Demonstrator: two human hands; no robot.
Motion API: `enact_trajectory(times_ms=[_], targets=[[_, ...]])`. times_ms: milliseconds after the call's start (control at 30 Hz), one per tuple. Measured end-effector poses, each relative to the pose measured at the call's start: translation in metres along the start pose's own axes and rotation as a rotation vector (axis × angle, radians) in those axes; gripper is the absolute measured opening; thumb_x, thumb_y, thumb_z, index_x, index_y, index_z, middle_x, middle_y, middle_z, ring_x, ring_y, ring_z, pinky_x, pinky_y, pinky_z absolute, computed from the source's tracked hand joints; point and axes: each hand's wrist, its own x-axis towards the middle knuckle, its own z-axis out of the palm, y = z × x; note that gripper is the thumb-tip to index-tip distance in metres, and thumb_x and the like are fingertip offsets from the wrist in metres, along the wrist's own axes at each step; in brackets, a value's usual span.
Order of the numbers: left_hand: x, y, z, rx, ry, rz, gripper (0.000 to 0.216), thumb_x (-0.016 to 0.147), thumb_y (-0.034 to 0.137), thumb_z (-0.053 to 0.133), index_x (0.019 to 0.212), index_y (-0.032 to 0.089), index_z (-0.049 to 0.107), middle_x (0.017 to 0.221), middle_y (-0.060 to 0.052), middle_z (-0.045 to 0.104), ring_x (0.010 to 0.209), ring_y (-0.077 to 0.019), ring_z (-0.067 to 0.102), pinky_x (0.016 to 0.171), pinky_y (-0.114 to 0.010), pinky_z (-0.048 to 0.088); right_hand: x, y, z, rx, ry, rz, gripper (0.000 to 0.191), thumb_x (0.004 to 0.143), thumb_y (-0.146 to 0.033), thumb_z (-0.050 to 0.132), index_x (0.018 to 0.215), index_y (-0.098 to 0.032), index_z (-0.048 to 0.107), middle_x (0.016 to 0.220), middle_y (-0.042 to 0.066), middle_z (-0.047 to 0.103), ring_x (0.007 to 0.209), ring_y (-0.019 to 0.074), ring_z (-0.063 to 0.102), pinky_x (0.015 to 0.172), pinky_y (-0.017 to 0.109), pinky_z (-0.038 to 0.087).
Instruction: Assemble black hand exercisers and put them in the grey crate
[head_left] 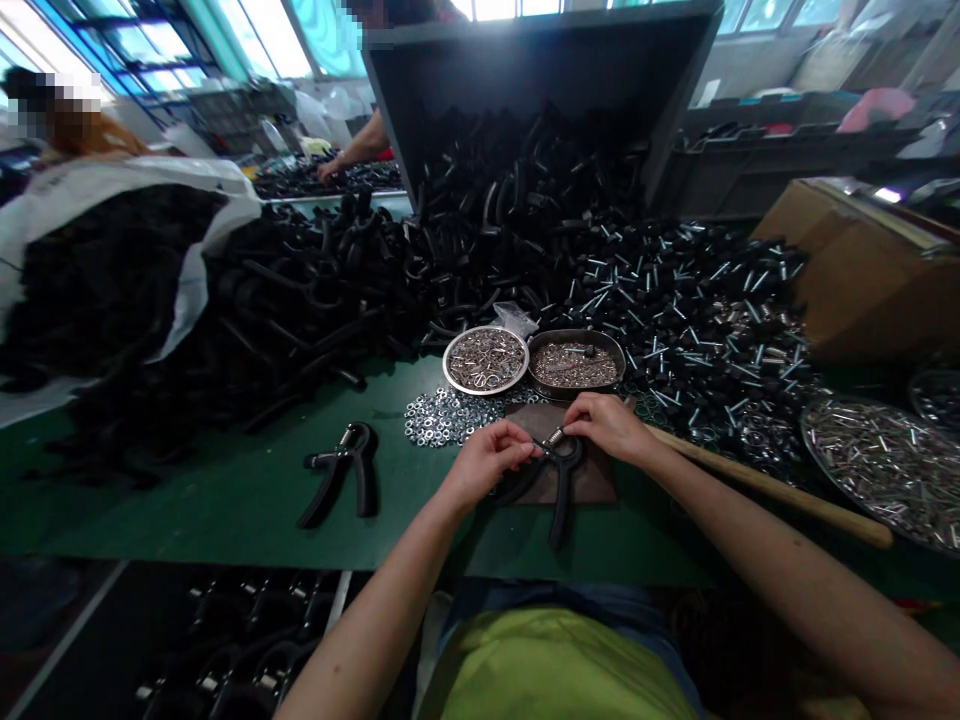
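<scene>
A black hand grip exerciser (564, 490) with a metal spring stands over a brown plate (606, 488) on the bench, its handles pointing towards me. My left hand (495, 460) is closed in a pinch at the left side of its joint, beside the spring; any small part between those fingertips is too small to make out. From the right, my right hand (609, 425) pinches the top of the exerciser near the spring's upper end. Another hand grip exerciser (346, 472), with its spring fitted, lies to the left on the green bench.
Behind my hands are loose nuts (439, 418), a round dish (448, 372) and an oval tin (619, 378) of small metal parts. Black handles (300, 290) and knobbed screws (690, 300) are heaped beyond. A wooden stick (780, 490) lies right; a co-worker's hand (330, 170) is far back.
</scene>
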Motion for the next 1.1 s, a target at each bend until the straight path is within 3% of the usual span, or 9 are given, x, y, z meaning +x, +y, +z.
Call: enact_trajectory(times_ms=[100,200,333,400,533,733,900,1000,1100], targets=[[0.004,0.002,0.004,0.223,0.02,0.09,0.013,0.072,0.029,0.066,0.077,0.017,0.063,0.078,-0.003,0.067,0.073,-0.0156,0.059,0.067,-0.027,0.043,0.008,-0.003,-0.002,-0.037,-0.05,0.044,0.004,0.069,-0.024,0.066,0.069,-0.02,0.068,0.072,0.0,0.066,0.07,0.0148,0.059,0.062,0.024,0.039],[0.009,0.004,0.008,0.471,0.045,0.262,0.004,0.071,0.022,0.068,0.073,0.019,0.068,0.09,-0.003,0.065,0.092,-0.0188,0.057,0.087,-0.032,0.039,0.015,-0.008,-0.003,-0.049,-0.117,0.063,0.002,0.067,-0.022,0.067,0.067,-0.02,0.066,0.063,-0.002,0.064,0.063,0.0133,0.058,0.055,0.023,0.036],[0.017,-0.001,0.016,0.657,0.052,0.313,0.003,0.071,0.021,0.07,0.073,0.023,0.071,0.102,-0.002,0.062,0.103,-0.0207,0.052,0.096,-0.036,0.033,0.007,-0.011,-0.009,-0.067,-0.116,0.057,0.017,0.07,-0.024,0.066,0.087,-0.022,0.065,0.071,-0.003,0.064,0.069,0.013,0.058,0.059,0.023,0.037],[0.019,-0.004,0.019,0.687,0.044,0.293,0.002,0.071,0.021,0.071,0.072,0.023,0.07,0.101,-0.002,0.062,0.104,-0.0211,0.052,0.096,-0.036,0.034,-0.01,-0.003,-0.016,-0.116,-0.053,0.081,0.023,0.074,-0.028,0.063,0.096,-0.023,0.062,0.08,-0.001,0.064,0.075,0.0149,0.058,0.063,0.025,0.038],[0.02,-0.007,0.022,0.686,0.051,0.259,0.002,0.071,0.02,0.07,0.072,0.022,0.069,0.098,-0.002,0.062,0.1,-0.0205,0.052,0.094,-0.035,0.035,-0.061,0.035,-0.033,-0.379,0.117,0.157,0.017,0.078,-0.033,0.058,0.094,-0.025,0.061,0.095,0.003,0.062,0.091,0.0202,0.056,0.07,0.029,0.039],[0.026,-0.004,0.025,0.657,0.048,0.155,0.002,0.067,0.018,0.069,0.068,0.02,0.068,0.094,-0.002,0.062,0.097,-0.0194,0.053,0.093,-0.033,0.037,-0.114,0.081,-0.035,-0.696,0.172,0.226,0.023,0.082,-0.041,0.054,0.088,-0.02,0.058,0.087,0.009,0.059,0.085,0.0247,0.055,0.069,0.034,0.04],[0.029,-0.007,0.027,0.595,0.123,0.077,0.007,0.065,0.02,0.071,0.071,0.018,0.068,0.088,-0.001,0.063,0.088,-0.0171,0.056,0.083,-0.03,0.042,-0.114,0.055,-0.031,-0.68,0.208,0.305,0.029,0.09,-0.04,0.037,0.096,-0.019,0.057,0.091,0.009,0.065,0.078,0.025,0.06,0.061,0.034,0.039],[0.029,-0.01,0.025,0.553,0.093,0.108,0.008,0.064,0.02,0.073,0.071,0.018,0.07,0.086,-0.002,0.063,0.085,-0.0164,0.057,0.081,-0.028,0.043,-0.109,0.021,-0.042,-0.397,0.238,0.303,0.032,0.092,-0.04,0.033,0.108,-0.024,0.056,0.089,0.005,0.067,0.071,0.0205,0.061,0.058,0.031,0.04],[0.028,-0.012,0.021,0.491,0.055,0.165,0.008,0.064,0.019,0.074,0.072,0.019,0.072,0.09,-0.003,0.064,0.089,-0.0164,0.058,0.085,-0.028,0.043,-0.104,-0.015,-0.057,-0.062,0.314,0.234,0.035,0.092,-0.038,0.03,0.114,-0.024,0.053,0.072,0.001,0.063,0.059,0.0154,0.058,0.055,0.027,0.042]])
